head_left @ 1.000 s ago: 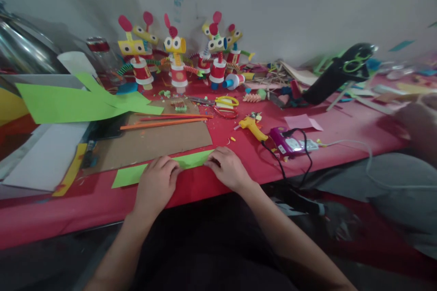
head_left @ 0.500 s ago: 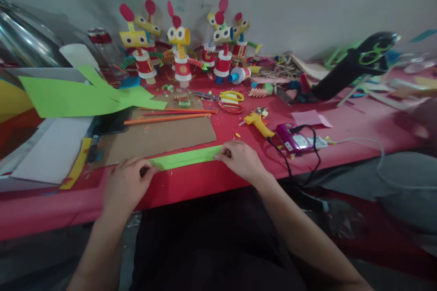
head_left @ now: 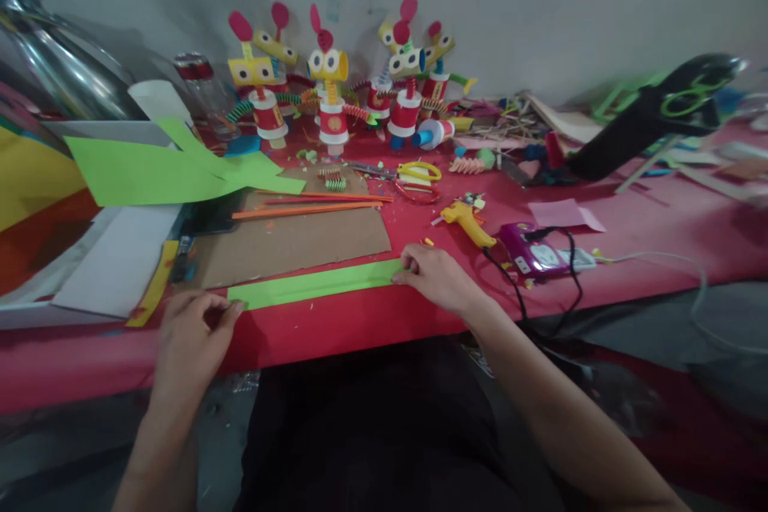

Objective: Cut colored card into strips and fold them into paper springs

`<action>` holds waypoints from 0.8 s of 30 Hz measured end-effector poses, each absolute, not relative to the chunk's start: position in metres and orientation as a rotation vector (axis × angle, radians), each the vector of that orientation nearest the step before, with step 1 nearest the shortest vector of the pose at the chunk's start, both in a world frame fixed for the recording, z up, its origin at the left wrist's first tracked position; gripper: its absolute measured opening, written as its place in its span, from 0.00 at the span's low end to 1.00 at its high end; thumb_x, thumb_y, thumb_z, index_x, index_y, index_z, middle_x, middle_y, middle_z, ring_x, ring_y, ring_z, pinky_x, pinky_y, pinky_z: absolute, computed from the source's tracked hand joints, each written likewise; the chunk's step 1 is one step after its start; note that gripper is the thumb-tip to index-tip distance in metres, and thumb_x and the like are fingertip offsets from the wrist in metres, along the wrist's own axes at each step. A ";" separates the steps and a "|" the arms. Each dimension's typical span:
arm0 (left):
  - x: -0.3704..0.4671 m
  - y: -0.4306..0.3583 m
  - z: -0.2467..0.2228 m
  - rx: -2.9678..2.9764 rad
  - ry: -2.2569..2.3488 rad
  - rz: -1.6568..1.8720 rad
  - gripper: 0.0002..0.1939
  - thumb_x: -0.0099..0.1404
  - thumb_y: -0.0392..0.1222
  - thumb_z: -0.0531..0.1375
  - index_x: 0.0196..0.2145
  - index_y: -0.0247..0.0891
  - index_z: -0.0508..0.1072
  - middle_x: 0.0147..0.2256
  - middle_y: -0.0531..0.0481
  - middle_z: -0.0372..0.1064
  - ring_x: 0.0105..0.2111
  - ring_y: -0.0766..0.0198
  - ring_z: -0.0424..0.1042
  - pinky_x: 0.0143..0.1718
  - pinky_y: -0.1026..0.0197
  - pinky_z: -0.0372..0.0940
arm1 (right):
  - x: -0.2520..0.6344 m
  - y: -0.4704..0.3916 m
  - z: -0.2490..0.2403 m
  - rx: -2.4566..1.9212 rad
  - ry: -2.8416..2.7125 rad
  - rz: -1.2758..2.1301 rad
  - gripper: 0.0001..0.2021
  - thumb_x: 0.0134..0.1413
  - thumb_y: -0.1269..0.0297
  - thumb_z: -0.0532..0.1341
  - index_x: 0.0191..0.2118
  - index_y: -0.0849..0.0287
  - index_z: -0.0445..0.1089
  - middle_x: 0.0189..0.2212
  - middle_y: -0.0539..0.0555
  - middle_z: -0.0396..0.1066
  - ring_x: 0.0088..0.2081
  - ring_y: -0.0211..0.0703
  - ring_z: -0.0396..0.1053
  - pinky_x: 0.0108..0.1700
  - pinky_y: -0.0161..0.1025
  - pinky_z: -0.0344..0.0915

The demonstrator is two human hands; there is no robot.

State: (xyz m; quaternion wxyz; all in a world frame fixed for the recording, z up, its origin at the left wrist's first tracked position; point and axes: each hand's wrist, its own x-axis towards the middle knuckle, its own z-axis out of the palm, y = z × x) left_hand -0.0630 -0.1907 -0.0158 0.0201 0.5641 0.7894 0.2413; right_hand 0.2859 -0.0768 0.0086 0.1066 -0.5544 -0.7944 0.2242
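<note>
Two bare hands at a paper strip, viewed from above. The left grip (head_left: 190, 336), a pinch of thumb and curled fingers with almost no gap at the tips, has hold of the left end of a bright green paper strip (head_left: 318, 282). The right grip (head_left: 441, 276), likewise narrowed to a pinch, has hold of the opposite end. Between the two grips the strip lies extended along the near part of the red tabletop (head_left: 336, 328), a dark line running along its length; whether it is slightly raised from the surface cannot be told.

Just beyond the strip and between the grips lies a brown cardboard sheet (head_left: 300, 244), with slender orange strips (head_left: 306, 210) across its far part. Just beyond the left grip is a curved yellow strip (head_left: 157, 288); farther out on that side lies a large green paper sheet (head_left: 156, 172). Beyond the right grip and to its right rests a yellow glue gun (head_left: 470, 226), near a purple power socket (head_left: 534, 250). Scissors (head_left: 393, 174) with yellow and red handles lie farther beyond the right grip. Well apart from both grips, before the wall (head_left: 510, 16), stand paper-cup robot figures (head_left: 332, 124) with red ovals atop their heads.
</note>
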 end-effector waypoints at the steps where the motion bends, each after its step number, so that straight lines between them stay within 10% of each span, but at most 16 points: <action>1: -0.064 -0.191 -0.016 1.725 2.467 0.754 0.14 0.57 0.55 0.56 0.27 0.41 0.68 0.33 0.45 0.65 0.42 0.52 0.67 0.48 0.50 0.63 | 0.288 -0.076 0.007 -1.620 -2.327 0.655 0.08 0.54 0.61 0.65 0.35 0.58 0.66 0.33 0.51 0.68 0.32 0.39 0.67 0.33 0.34 0.57; 6: -0.066 -0.186 -0.013 1.567 2.514 0.783 0.18 0.53 0.55 0.56 0.34 0.39 0.70 0.37 0.45 0.64 0.37 0.55 0.67 0.46 0.50 0.66 | 0.291 -0.076 0.004 -1.649 -2.289 0.590 0.17 0.54 0.64 0.64 0.49 0.58 0.64 0.48 0.57 0.63 0.37 0.41 0.68 0.37 0.37 0.61; 18: -0.069 -0.175 -0.005 1.418 2.542 1.004 0.11 0.61 0.48 0.55 0.37 0.40 0.69 0.34 0.50 0.70 0.33 0.58 0.70 0.39 0.55 0.65 | 0.280 -0.067 -0.003 -1.352 -2.011 0.908 0.01 0.57 0.66 0.57 0.35 0.56 0.63 0.26 0.47 0.69 0.30 0.39 0.68 0.33 0.34 0.59; 24: -0.022 -0.109 0.019 2.216 2.486 0.721 0.13 0.62 0.36 0.53 0.42 0.38 0.74 0.47 0.42 0.67 0.46 0.52 0.66 0.48 0.50 0.62 | 0.247 -0.016 0.003 -1.344 -2.027 0.863 0.17 0.50 0.69 0.59 0.48 0.57 0.63 0.23 0.44 0.66 0.27 0.40 0.65 0.31 0.35 0.56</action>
